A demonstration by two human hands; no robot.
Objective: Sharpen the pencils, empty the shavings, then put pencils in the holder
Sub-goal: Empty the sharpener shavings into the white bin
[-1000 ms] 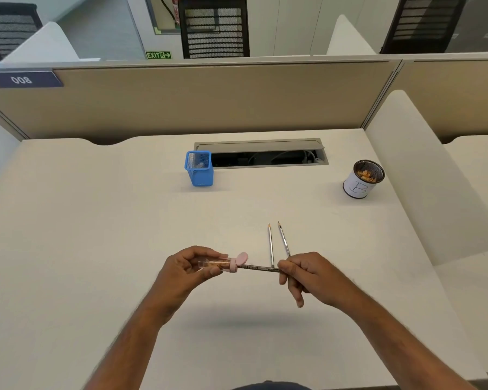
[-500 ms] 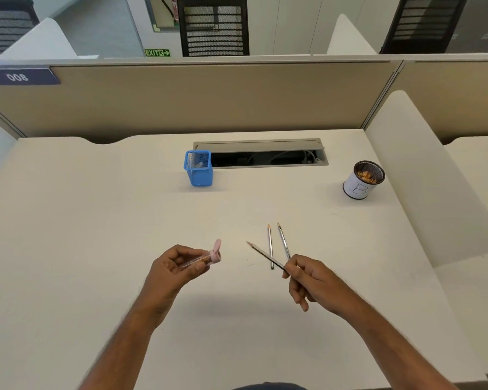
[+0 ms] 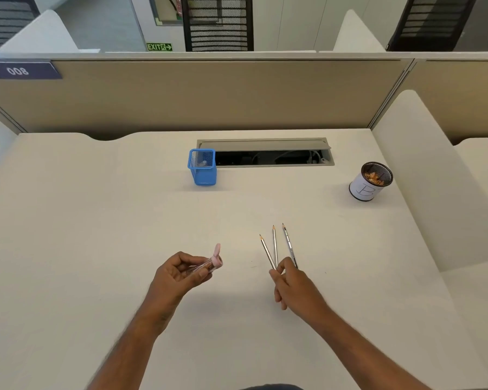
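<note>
My left hand (image 3: 181,275) grips a clear tube sharpener with a pink cap (image 3: 213,260); brown shavings show inside it. My right hand (image 3: 289,282) pinches the back end of a grey pencil (image 3: 266,250), its tip pointing away and lying low beside two other pencils. Those two, a middle pencil (image 3: 274,244) and a right pencil (image 3: 288,243), lie on the desk with sharpened tips pointing away. A blue mesh holder (image 3: 202,167) stands at the back centre. A white cup marked B (image 3: 369,182) with shavings in it stands at the back right.
An open cable tray (image 3: 265,153) is set into the desk just right of the blue holder. A tan partition (image 3: 209,94) closes the back, and a white divider (image 3: 423,164) runs along the right edge.
My right hand pulled the pencil out of the sharpener and swung it right, down beside the two lying pencils. My left hand drew back left with the sharpener.
</note>
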